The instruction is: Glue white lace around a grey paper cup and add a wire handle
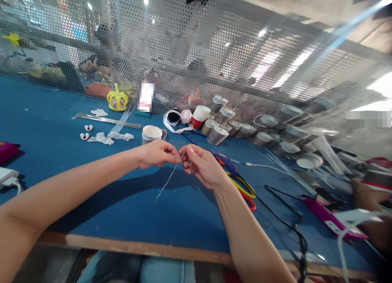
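Over the blue tabletop, my left hand [159, 154] and my right hand [199, 163] meet fingertip to fingertip. Between them they pinch a thin, silvery twisted wire [166, 186], whose free end slants down toward the front left. A small grey bit shows at the right fingertips, too small to make out. Just behind my left hand stands a white-rimmed cup [152, 132]. Pliers with yellow and red handles [245, 189] lie beside my right wrist, partly covered by it.
Grey, white-topped cylinders [218, 135] line the perforated metal screen [171, 42]. A yellow crown-shaped piece [117, 98], a bundle of thin rods [108, 120] and white scraps [102, 138] lie back left. A black cable [283, 209] and purple device [332, 221] are at right, near another person's arm.
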Demonstrator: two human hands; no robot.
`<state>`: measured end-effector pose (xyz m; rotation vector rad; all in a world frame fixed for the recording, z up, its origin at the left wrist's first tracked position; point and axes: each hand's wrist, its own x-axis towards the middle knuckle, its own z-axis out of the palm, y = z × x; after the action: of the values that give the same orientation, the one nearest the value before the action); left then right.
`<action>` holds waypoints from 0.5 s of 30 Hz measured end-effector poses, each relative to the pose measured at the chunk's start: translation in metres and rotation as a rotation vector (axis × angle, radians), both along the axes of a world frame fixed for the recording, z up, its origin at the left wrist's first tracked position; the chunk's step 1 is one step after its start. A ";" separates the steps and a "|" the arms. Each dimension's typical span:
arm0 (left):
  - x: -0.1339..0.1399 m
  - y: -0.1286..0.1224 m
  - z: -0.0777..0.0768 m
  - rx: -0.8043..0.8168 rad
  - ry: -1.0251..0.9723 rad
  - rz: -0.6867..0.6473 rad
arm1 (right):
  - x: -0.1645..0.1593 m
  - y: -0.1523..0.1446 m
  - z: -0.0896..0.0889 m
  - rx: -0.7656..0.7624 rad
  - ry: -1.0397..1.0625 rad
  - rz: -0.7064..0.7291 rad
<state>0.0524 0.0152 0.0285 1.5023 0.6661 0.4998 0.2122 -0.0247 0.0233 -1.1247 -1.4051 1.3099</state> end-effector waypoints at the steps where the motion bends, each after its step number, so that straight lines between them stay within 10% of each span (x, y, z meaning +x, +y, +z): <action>1: 0.000 0.001 -0.001 -0.024 -0.009 -0.008 | 0.001 0.000 0.000 -0.007 0.007 0.022; 15: 0.002 0.000 -0.004 0.029 0.030 0.010 | -0.002 0.001 -0.004 0.163 -0.266 -0.073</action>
<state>0.0541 0.0157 0.0241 1.5369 0.6930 0.4971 0.2102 -0.0240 0.0191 -1.2603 -1.6159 1.0008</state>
